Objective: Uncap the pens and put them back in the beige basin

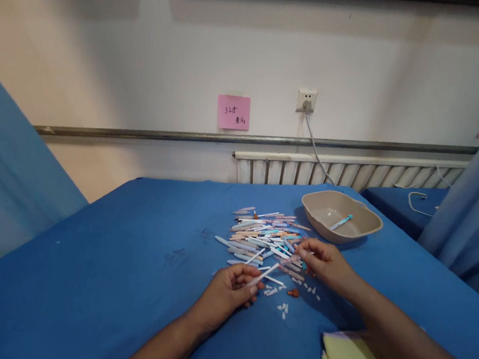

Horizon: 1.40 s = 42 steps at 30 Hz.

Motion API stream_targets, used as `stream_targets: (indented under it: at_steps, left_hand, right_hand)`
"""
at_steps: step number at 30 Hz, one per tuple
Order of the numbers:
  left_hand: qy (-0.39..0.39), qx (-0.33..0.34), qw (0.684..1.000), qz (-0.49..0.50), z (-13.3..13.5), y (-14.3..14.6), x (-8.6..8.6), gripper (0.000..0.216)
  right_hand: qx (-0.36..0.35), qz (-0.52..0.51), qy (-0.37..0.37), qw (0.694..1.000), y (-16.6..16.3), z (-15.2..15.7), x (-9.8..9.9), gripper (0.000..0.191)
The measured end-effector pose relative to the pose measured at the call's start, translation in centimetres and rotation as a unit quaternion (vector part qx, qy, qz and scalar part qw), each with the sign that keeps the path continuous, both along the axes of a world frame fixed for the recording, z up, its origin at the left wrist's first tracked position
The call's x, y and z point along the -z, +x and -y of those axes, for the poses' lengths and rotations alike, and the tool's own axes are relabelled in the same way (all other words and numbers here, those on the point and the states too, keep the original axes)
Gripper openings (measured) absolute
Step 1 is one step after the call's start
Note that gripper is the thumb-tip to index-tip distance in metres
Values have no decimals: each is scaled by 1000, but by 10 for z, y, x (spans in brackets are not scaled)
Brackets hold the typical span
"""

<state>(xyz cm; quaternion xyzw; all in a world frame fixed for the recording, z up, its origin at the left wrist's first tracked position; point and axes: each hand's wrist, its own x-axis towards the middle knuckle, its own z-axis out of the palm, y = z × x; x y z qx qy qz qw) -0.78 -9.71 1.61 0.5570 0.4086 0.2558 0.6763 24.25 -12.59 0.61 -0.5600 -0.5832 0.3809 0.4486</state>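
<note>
My left hand is closed in a pinch on a thin white pen refill. The refill slants up to the right towards a pinkish pen barrel, which my right hand pinches at its far end. The two parts meet end to end; whether the refill is inside the barrel I cannot tell. Under and behind my hands lies a loose pile of pen barrels and white sticks. Small white pen tips and a brown cap-like piece lie just in front.
A beige basin with one blue pen in it stands right of the pile. At the front edge is a yellow cloth-like or paper item. Behind the blue-covered table are a radiator and a plugged-in cord.
</note>
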Motion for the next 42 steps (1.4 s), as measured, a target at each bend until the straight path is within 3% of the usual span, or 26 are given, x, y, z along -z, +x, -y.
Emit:
stream_targets:
  at_steps: [16,24,28,34,42]
  left_hand:
    - [14,8,1000,-21,-4,-2,6,42]
    - [13,16,999,-28,-4,-2,6,41]
    - [18,16,999,-29,-4,-1,7,39]
    - [22,19,999,-31,-3,-1,6,37]
    - [27,28,999,-31,-2,0,5,39]
  right_hand:
    - [80,114,-9,990,22,-8,9,20]
    - [32,-16,-9,999,11,-2,-12,31]
    - [39,-29,-8,999,6,-2,-11,36]
    - [-16,-55,-3,998,-4,2,-11,35]
    - [-26,-21,4,999,-7,4,-8,34]
